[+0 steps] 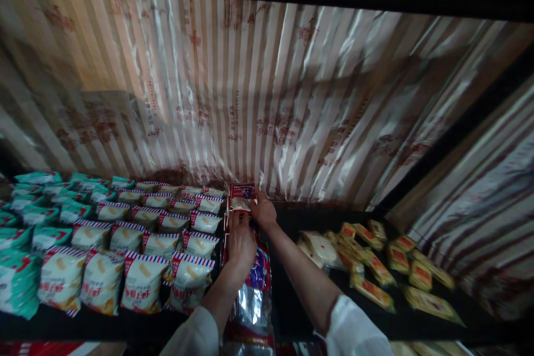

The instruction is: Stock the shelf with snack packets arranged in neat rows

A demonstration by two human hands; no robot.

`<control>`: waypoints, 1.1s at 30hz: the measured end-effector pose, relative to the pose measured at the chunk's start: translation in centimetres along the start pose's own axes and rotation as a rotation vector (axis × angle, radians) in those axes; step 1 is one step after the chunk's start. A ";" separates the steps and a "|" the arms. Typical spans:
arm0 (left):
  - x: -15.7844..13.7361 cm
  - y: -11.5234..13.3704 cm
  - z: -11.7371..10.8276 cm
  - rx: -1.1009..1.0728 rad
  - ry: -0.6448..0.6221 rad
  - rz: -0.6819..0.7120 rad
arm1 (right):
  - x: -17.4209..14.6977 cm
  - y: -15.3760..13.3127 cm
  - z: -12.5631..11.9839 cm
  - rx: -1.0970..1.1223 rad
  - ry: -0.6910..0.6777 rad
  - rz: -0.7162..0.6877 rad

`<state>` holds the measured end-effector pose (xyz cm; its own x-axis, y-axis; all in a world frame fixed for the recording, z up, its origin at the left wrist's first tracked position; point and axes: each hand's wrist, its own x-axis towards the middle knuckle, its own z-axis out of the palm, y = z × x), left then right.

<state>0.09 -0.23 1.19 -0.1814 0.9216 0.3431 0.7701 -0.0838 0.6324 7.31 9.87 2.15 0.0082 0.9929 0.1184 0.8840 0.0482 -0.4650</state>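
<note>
Both hands, left (241, 245) and right (262, 210), grip red packets (242, 196) between white packets (196, 243) and bare shelf (287, 222).

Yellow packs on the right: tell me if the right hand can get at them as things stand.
Probably yes. The right hand is at the red packs in the middle row, and the dark shelf between it and the yellow packs looks bare. Whether its grip is free is unclear.

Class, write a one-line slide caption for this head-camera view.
Both hands, left hand and right hand, set red snack packets in a shelf row beside white snack bags.
</note>
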 end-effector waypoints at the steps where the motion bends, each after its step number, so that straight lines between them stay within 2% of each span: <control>1: 0.1 -0.1 0.2 0.006 -0.001 -0.001 | 0.0 0.0 0.2 -0.016 0.009 -0.017; 11: 0.4 -0.5 0.4 0.063 -0.011 0.012 | -0.1 0.0 0.9 -0.056 0.048 -0.094; 17: -0.3 0.2 -0.4 0.074 0.033 0.053 | -1.3 0.3 0.3 0.101 0.168 -0.100; 20: -1.9 1.1 -1.5 0.039 0.046 0.081 | -3.1 0.9 -0.7 0.252 0.209 -0.104; 22: -4.1 1.8 -2.4 -0.032 0.052 0.093 | -5.2 1.6 -1.3 0.384 0.252 -0.083; 24: -7.6 2.2 -3.2 -0.139 0.032 0.121 | -7.9 2.7 -1.7 0.553 0.335 -0.040; 27: -14.9 2.3 -4.1 -0.314 -0.053 0.205 | -13.4 4.8 -1.7 0.826 0.490 0.036; 29: -20.4 1.6 -4.2 -0.389 -0.134 0.218 | -17.8 6.3 -1.4 0.934 0.526 0.140; 31: -25.4 0.1 -3.9 -0.406 -0.275 0.126 | -22.4 7.7 -0.9 0.962 0.530 0.246; 33: -29.1 -1.9 -3.5 -0.396 -0.370 -0.035 | -26.8 9.0 -0.1 0.952 0.474 0.325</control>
<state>1.79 -28.18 -7.57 0.0800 0.9923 0.0947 0.4647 -0.1212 0.8771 15.09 -16.34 -5.11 0.5319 0.8412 0.0972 0.0895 0.0584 -0.9943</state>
